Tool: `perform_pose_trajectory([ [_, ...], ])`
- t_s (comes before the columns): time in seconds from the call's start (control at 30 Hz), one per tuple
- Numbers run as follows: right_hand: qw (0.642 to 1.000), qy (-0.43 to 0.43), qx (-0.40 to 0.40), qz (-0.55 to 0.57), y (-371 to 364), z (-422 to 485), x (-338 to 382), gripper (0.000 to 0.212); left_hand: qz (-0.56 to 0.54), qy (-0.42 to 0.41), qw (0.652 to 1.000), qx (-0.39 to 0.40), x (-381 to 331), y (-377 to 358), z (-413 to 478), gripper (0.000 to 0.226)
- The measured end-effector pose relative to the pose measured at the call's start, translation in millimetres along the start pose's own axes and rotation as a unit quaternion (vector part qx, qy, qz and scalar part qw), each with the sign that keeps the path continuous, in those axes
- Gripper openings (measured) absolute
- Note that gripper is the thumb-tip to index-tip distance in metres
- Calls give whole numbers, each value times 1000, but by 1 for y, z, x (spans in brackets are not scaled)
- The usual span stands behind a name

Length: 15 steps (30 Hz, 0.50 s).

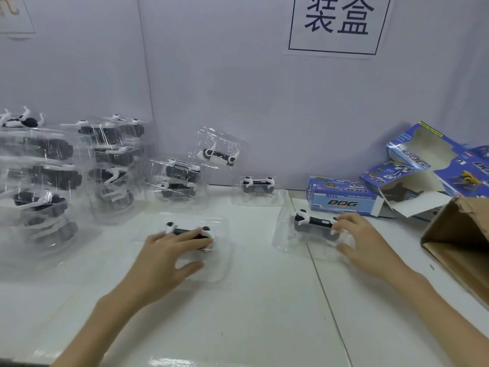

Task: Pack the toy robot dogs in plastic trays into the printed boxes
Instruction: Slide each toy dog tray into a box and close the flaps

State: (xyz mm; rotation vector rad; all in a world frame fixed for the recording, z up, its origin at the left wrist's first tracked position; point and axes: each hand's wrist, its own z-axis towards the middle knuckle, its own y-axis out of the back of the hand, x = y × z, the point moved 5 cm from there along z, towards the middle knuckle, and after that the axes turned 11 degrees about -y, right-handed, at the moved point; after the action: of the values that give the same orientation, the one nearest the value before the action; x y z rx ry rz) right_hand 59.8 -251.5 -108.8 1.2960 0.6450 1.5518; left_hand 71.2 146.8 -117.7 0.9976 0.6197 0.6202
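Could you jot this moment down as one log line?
left hand: rests on left dog | right hand: grips right dog | boxes: untouched, far right

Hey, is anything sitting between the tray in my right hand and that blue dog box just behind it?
Nothing visible. Only a strip of bare table separates the tray that the right hand holds from the blue box behind it.
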Motion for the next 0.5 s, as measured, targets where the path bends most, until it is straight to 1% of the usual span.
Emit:
perform_pose_trajectory([
  [0.13,997,-23,-71,26,17,2,-17,29,23,-44,999,13,-45,-43,56,45],
  [0.23,994,-25,-94,41,21,0,-26,29,25,-67,997,4,-71,-68,89,46],
  [0.3,995,-29,-91,39,21,-3,-32,30,28,-76,997,-5,-79,-77,103,45],
  [0.43,997,-59,-44,26,15,-18,-44,43,24,-72,997,-30,-75,-85,118,42],
  [0.5,998,-59,-29,23,16,-25,-44,43,37,-64,996,-44,-70,-87,121,41],
])
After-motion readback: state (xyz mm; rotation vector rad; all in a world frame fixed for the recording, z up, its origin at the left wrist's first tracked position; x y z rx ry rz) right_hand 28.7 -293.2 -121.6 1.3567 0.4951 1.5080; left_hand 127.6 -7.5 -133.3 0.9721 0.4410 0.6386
